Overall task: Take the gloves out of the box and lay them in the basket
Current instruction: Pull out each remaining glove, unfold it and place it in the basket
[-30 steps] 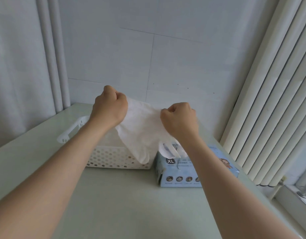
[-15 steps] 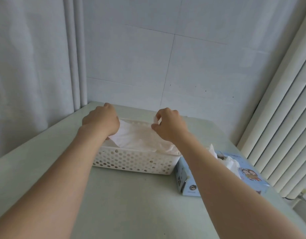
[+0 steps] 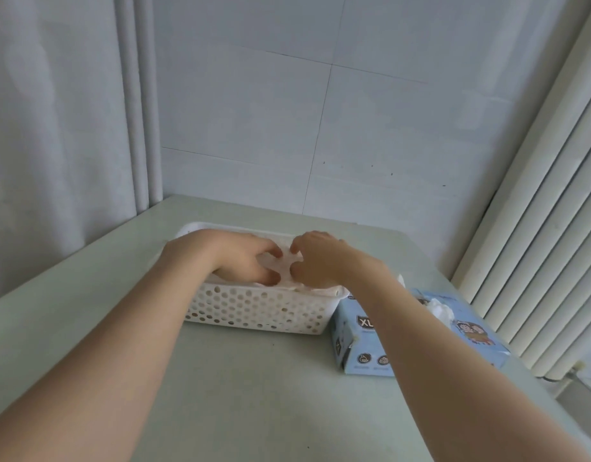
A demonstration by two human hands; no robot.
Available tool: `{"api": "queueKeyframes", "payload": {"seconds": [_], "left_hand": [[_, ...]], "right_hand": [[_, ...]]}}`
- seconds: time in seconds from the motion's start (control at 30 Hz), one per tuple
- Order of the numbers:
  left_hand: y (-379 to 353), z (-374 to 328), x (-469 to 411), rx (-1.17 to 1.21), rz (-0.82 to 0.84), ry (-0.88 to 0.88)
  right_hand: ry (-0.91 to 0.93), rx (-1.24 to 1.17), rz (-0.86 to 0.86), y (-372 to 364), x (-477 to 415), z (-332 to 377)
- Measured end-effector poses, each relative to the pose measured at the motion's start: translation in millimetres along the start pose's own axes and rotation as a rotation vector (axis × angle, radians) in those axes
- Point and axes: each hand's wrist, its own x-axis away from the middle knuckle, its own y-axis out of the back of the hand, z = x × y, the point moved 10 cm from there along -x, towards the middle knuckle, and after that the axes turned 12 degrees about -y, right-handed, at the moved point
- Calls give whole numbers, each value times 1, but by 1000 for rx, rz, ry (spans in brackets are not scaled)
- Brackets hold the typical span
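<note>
A white perforated basket [image 3: 254, 308] stands on the pale green table, with white gloves [image 3: 285, 264] lying inside it. My left hand [image 3: 240, 258] and my right hand [image 3: 320, 258] are both down in the basket, facing each other. Their fingertips and thumbs rest apart on the top glove, and most of the pile is hidden under them. To the right of the basket lies the light blue glove box [image 3: 360, 348], marked XL. A white glove [image 3: 439, 310] sticks up out of the box's top opening, behind my right forearm.
The table [image 3: 247, 395] sits in a corner, with a tiled wall behind and a curtain [image 3: 54, 128] on the left. A white ribbed radiator [image 3: 537, 228] runs along the right. The box touches the basket's right end.
My hands have carried the glove from above the box leftwards and down into the basket. They held it up by pinching; now their fingers rest spread on it.
</note>
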Motion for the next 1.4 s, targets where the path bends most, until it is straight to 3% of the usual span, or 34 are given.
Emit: {"api": "queueKeyframes", "payload": {"seconds": [0.13, 0.33, 0.43, 0.57, 0.73, 0.83, 1.07, 1.23, 1.4], "left_hand": [[-6, -3, 1, -97, 67, 43], [-4, -9, 4, -100, 48, 42], [11, -20, 0, -65, -90, -34], [41, -56, 0, 57, -455, -202], [30, -112, 2, 8, -617, -370], [10, -140, -3, -92, -594, -434], [-32, -175, -8, -259, -524, -484], [-50, -170, -20, -449, -414, -419], [-50, -169, -23, -433, -428, -437]], "right_hand": [[-87, 170, -6, -13, 4, -16], [-99, 72, -113, -1, 7, -19], [-95, -102, -294, 20, 17, -22], [-34, -518, -520, 44, 50, -42], [34, -633, -729, 61, 89, -78], [17, -689, -710, 58, 101, -108], [-40, -633, -459, 17, 101, -150], [-137, -642, -481, 11, 97, -168], [-165, -741, -590, 21, 100, -184]]}}
